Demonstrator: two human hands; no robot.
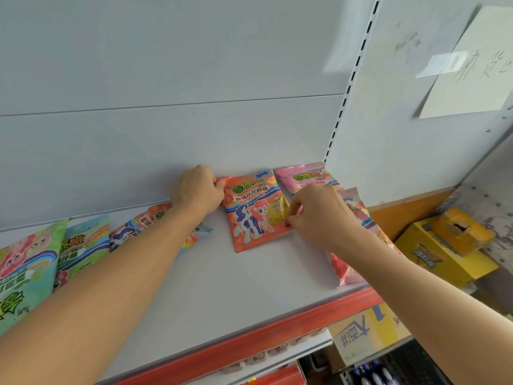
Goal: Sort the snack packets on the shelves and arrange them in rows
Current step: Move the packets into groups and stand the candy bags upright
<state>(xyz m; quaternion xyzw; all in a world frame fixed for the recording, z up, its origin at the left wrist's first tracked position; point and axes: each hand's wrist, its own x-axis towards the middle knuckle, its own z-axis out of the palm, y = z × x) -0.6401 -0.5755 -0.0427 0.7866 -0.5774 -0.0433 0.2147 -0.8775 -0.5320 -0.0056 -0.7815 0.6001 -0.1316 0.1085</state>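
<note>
An orange snack packet point(254, 215) with cartoon ponies lies flat on the white shelf point(222, 287), near the back wall. My left hand point(197, 191) grips its upper left corner. My right hand point(319, 218) pinches its right edge. A pink packet point(302, 177) lies behind it to the right, and another pink packet point(344, 270) lies partly under my right forearm. Left of my left arm sit a second orange packet point(144, 222) and two green packets point(25, 270) point(83, 245).
The shelf has a red front strip point(263, 333). A slotted upright point(351, 79) runs up the back wall on the right. A paper note point(472, 68) is taped beyond it. Yellow boxes point(444, 251) stand at the right, and more stock sits on the shelf below.
</note>
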